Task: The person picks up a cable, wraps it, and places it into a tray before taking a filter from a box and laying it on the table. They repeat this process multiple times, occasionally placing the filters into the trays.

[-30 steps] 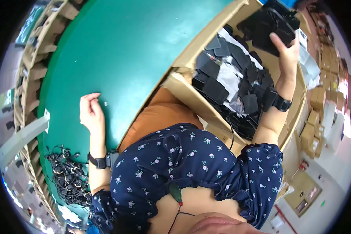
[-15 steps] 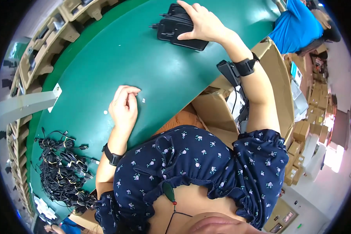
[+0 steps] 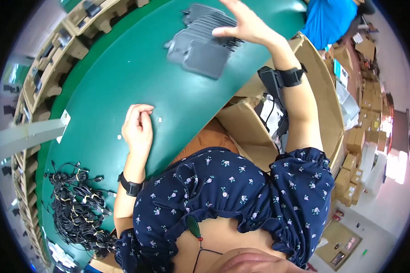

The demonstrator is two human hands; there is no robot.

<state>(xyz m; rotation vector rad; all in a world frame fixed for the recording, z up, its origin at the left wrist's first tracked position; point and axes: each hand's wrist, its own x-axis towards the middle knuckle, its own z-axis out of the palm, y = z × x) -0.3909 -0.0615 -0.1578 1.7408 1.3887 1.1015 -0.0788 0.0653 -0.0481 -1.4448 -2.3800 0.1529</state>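
At the green counter (image 3: 123, 77), my right hand (image 3: 246, 28) hovers with fingers spread wide above a pile of dark grey flat adapter-like blocks (image 3: 205, 45), the fingertips just touching the pile's upper edge and gripping nothing. The pile lies on the counter's far side and is blurred, so I cannot count the pieces. My right wrist wears a black band with a black device (image 3: 278, 78) strapped to it.

My left hand (image 3: 137, 127) rests on the counter's near edge, well apart from the pile, its fingers loosely curled and holding nothing that I can see. Two small white specks (image 3: 159, 120) lie on the green surface just beside it. A black watch (image 3: 131, 186) sits on that wrist.

To my left, a tangle of bundled black cables (image 3: 77, 200) lies on the counter. Moulded cardboard trays (image 3: 45, 77) line its far edge. On my right, an open cardboard box (image 3: 323, 104) stands beside the counter, with stacked cartons (image 3: 355, 173) beyond it. A person in a blue top (image 3: 328, 18) is at the upper right.
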